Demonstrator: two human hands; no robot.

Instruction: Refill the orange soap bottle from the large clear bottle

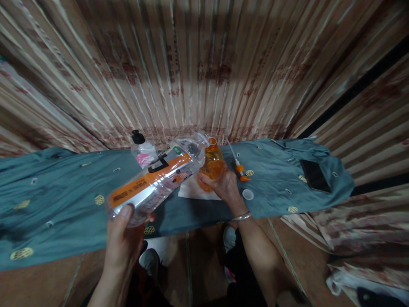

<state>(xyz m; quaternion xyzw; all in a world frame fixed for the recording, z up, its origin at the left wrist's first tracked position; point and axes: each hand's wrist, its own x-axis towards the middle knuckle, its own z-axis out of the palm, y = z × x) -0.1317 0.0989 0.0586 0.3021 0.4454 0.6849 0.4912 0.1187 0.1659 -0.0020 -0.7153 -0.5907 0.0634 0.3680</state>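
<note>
My left hand [124,236] grips the lower end of a large clear plastic bottle [153,183] with an orange and white label. The bottle is tilted, its neck pointing up and right to the mouth of an orange see-through bottle [213,160]. My right hand [225,185] is wrapped round that orange bottle, which stands roughly upright over a white sheet [194,192]. Whether liquid is flowing between them I cannot tell. Just right of my right hand lies an orange pump top [241,171] with a pale tube, and near it a small round white cap [248,194].
A clear bottle with a black pump [142,149] stands behind the large bottle. To the right a black phone [315,175] lies on the teal cloth [70,192]. A pleated patterned curtain [191,76] hangs right behind the covered surface. My shoes are below on the tiled floor [204,260].
</note>
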